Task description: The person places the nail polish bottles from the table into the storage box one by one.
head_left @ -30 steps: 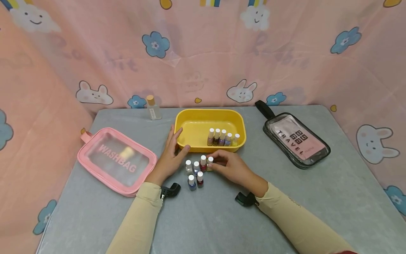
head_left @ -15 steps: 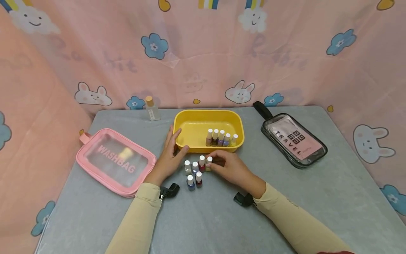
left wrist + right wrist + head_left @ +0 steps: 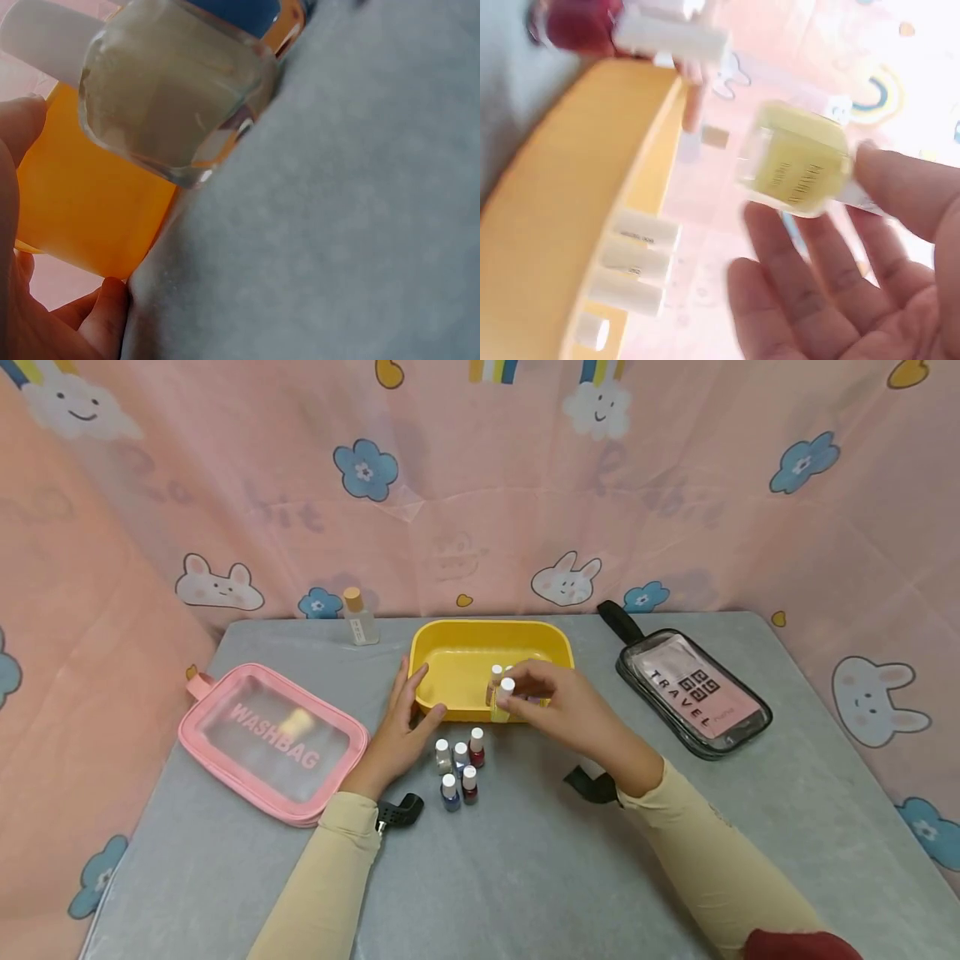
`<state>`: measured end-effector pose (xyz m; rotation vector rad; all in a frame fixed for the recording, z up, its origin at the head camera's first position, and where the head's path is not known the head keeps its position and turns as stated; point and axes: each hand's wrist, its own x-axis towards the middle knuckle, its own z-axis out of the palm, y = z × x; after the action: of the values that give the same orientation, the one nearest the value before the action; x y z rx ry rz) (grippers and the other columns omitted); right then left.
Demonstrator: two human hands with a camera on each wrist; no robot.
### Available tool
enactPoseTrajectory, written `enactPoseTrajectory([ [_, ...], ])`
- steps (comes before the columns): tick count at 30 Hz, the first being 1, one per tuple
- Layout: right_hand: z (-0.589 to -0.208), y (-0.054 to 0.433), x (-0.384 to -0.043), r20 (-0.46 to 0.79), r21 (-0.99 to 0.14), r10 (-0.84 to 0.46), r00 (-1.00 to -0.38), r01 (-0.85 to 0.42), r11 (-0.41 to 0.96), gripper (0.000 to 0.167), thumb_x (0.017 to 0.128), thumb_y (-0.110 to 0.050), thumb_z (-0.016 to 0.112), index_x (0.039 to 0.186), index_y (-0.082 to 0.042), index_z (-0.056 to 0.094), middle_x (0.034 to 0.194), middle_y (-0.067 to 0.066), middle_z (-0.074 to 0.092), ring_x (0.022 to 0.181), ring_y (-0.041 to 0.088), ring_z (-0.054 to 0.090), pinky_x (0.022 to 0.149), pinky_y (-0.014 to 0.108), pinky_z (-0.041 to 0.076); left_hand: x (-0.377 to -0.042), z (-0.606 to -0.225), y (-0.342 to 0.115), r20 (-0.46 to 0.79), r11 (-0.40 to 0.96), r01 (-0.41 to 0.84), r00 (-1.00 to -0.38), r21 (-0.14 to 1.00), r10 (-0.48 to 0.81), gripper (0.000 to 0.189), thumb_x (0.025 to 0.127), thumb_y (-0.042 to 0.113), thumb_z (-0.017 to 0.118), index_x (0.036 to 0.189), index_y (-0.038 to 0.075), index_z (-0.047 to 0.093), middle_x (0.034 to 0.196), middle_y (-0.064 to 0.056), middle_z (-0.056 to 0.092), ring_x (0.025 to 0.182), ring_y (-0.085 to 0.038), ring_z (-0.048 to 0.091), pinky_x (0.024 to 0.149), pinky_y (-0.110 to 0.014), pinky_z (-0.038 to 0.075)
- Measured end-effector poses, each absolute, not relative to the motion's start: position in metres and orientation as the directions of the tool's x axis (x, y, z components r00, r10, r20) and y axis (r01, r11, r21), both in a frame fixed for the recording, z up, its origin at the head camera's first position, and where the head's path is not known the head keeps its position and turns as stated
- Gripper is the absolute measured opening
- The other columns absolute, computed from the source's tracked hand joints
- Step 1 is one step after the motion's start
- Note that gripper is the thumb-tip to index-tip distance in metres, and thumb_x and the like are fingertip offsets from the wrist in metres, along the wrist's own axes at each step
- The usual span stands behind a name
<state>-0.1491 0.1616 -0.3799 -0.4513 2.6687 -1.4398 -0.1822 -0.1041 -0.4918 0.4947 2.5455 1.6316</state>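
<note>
My right hand (image 3: 566, 702) pinches a pale yellow nail polish bottle (image 3: 799, 161) by its white cap, with the bottle at the front rim of the yellow tray (image 3: 450, 672) in the head view. My left hand (image 3: 397, 739) rests with straight, spread fingers against the tray's left front corner. Inside the tray stand several nail polish bottles, mostly hidden behind my right hand; their white caps (image 3: 634, 259) show in the right wrist view. Just in front of the tray several more stand upright, among them a red nail polish (image 3: 477, 752), a dark blue one (image 3: 451, 797) and a clear one (image 3: 172, 90).
A pink wash bag (image 3: 273, 743) lies at the left, and a black-edged clear travel bag (image 3: 693, 689) at the right. Behind, a small glass bottle with a wooden-looking cap (image 3: 362, 622) stands near the grey table's (image 3: 480, 893) back edge.
My right hand has lifted the pale yellow nail polish bottle from the group on the table and moved it up and forward to the tray's front rim. The left hand stays put.
</note>
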Motion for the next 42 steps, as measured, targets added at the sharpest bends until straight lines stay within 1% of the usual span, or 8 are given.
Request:
enactPoseTrajectory([
  [3,-0.377,0.156,-0.171,0.076,-0.842,-0.246,-0.966,-0.194,0.503,0.027,0.099,-0.028,0.078,0.120,-0.011,0.073,0.115,0.005,0.073,0.110,0.026,0.069,0.088,0.044,0.061,-0.182,-0.492,-0.104,0.093,0.389,0.215,-0.947,0.896,0.308,0.073,0.109,0.041,0.060,0.170,0.025,0.023,0.178,0.001,-0.011,0.162,-0.027,-0.002,0.128,-0.052,0.016],
  [8,-0.388,0.147,-0.202,0.020,-0.842,-0.215,-0.976,-0.132,0.523,0.029,0.100,-0.034,0.076,0.121,-0.014,0.071,0.120,0.008,0.073,0.093,0.034,0.070,0.072,0.048,0.062,-0.181,-0.492,-0.103,0.074,0.398,0.198,-0.949,0.896,0.307,0.073,0.109,0.042,0.059,0.170,0.026,0.023,0.177,0.006,-0.012,0.162,-0.026,-0.002,0.127,-0.053,0.015],
  [10,-0.395,0.144,-0.210,-0.007,-0.830,-0.216,-0.976,-0.115,0.546,0.028,0.101,-0.034,0.076,0.121,-0.014,0.071,0.121,0.010,0.073,0.084,0.034,0.071,0.072,0.046,0.062,-0.182,-0.494,-0.102,0.077,0.403,0.204,-0.948,0.892,0.309,0.073,0.109,0.042,0.059,0.170,0.027,0.023,0.177,0.006,-0.012,0.162,-0.027,-0.002,0.127,-0.054,0.015],
  [13,-0.405,0.142,-0.218,-0.036,-0.791,-0.224,-0.974,-0.109,0.602,0.027,0.101,-0.030,0.076,0.119,-0.012,0.070,0.122,0.012,0.073,0.083,0.025,0.074,0.079,0.039,0.062,-0.183,-0.495,-0.100,0.083,0.405,0.211,-0.947,0.890,0.312,0.073,0.109,0.044,0.059,0.170,0.027,0.023,0.177,0.007,-0.011,0.162,-0.026,-0.001,0.127,-0.053,0.016],
  [16,-0.412,0.141,-0.221,-0.080,-0.757,-0.238,-0.968,-0.096,0.646,0.025,0.100,-0.028,0.077,0.117,-0.012,0.069,0.121,0.011,0.071,0.079,0.023,0.074,0.081,0.038,0.062,-0.183,-0.495,-0.099,0.083,0.402,0.210,-0.947,0.891,0.311,0.073,0.109,0.044,0.059,0.170,0.026,0.024,0.177,0.008,-0.011,0.162,-0.026,0.000,0.127,-0.052,0.017],
  [23,-0.421,0.141,-0.224,-0.127,-0.680,-0.267,-0.955,-0.112,0.725,0.019,0.098,-0.031,0.078,0.107,-0.015,0.072,0.090,0.004,0.070,0.077,0.025,0.061,0.069,0.035,0.052,-0.183,-0.493,-0.099,0.091,0.390,0.214,-0.946,0.896,0.310,0.072,0.109,0.037,0.060,0.170,0.022,0.024,0.177,0.004,-0.011,0.162,-0.029,0.001,0.126,-0.053,0.020],
  [28,-0.425,0.138,-0.227,-0.161,-0.631,-0.258,-0.953,-0.101,0.769,0.021,0.096,-0.031,0.081,0.105,-0.015,0.071,0.081,0.003,0.067,0.078,0.024,0.061,0.070,0.033,0.052,-0.183,-0.493,-0.101,0.101,0.385,0.221,-0.946,0.896,0.307,0.072,0.110,0.037,0.059,0.170,0.022,0.024,0.178,0.002,-0.011,0.162,-0.028,0.001,0.127,-0.052,0.020],
  [42,-0.427,0.133,-0.232,-0.180,-0.567,-0.258,-0.949,-0.114,0.816,0.023,0.097,-0.032,0.079,0.104,-0.013,0.070,0.081,0.002,0.068,0.079,0.023,0.062,0.073,0.033,0.053,-0.183,-0.491,-0.103,0.089,0.384,0.207,-0.949,0.900,0.303,0.072,0.110,0.036,0.059,0.170,0.021,0.023,0.177,0.006,-0.012,0.162,-0.027,-0.001,0.127,-0.051,0.020],
])
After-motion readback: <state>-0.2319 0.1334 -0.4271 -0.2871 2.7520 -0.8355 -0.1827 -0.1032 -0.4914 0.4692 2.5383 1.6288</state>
